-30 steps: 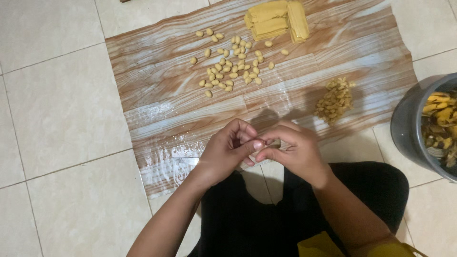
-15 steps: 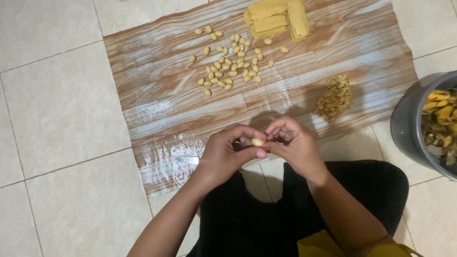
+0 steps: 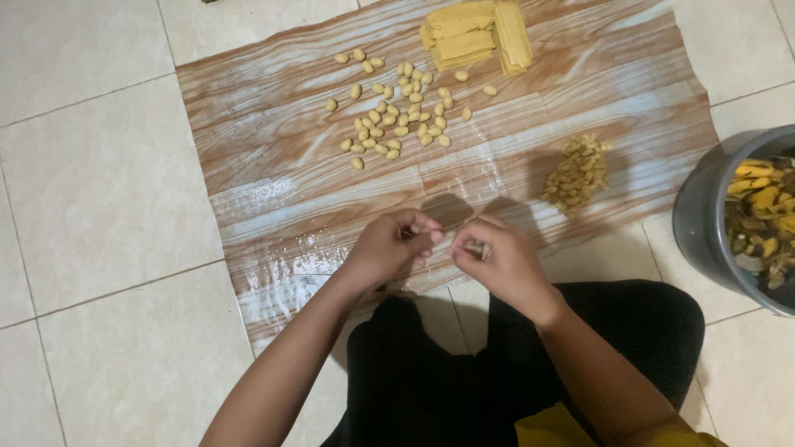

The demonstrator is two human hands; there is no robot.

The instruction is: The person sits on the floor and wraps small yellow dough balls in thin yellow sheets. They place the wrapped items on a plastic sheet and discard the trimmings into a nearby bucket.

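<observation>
My left hand (image 3: pixel 396 247) and my right hand (image 3: pixel 497 261) meet above the near edge of a wood-patterned plastic sheet (image 3: pixel 273 157). The fingers of both are pinched. Between the right fingertips sits a small pale piece (image 3: pixel 478 247), mostly hidden. What the left fingertips pinch is too small to tell. A scatter of several pale yellow rolled pieces (image 3: pixel 393 116) lies on the sheet's far middle. A stack of yellow flat sheets (image 3: pixel 474 33) lies at the far edge. A small heap of tan bits (image 3: pixel 575 172) rests to the right.
A grey bucket (image 3: pixel 704 219) holding yellow and dark scraps stands on the tiled floor at the right. White floor tiles (image 3: pixel 91 190) surround the sheet. My dark-clothed legs (image 3: pixel 431 381) are folded below the hands.
The hands were pressed together around a pale piece; now they have drawn slightly apart, the left one shifting left, with the piece kept at the right fingertips.
</observation>
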